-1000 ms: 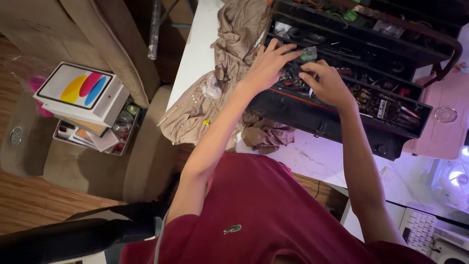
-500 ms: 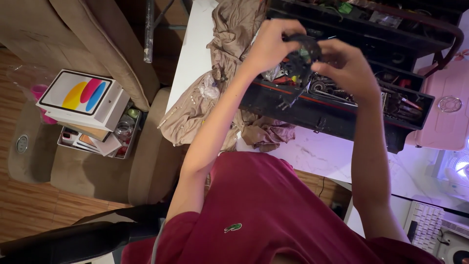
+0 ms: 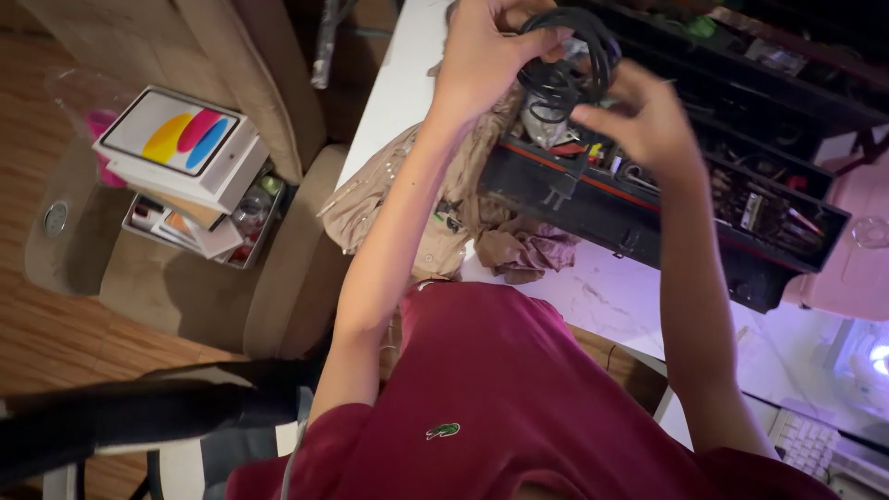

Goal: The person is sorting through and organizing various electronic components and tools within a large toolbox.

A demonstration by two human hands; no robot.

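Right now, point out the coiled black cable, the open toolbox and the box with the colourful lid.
coiled black cable point(image 3: 565, 65), head view, on the loops between the hands.
open toolbox point(image 3: 593, 215), head view, on its black front wall.
box with the colourful lid point(image 3: 171, 134), head view, on the lid's middle.

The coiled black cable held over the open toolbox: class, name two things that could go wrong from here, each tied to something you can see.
1. The coiled black cable hangs from the left hand, while the right hand looks blurred; a loose loop may snag the small parts in the black toolbox below.
2. The beige cloth lies against the toolbox, so parts pulled out could drop into its folds.
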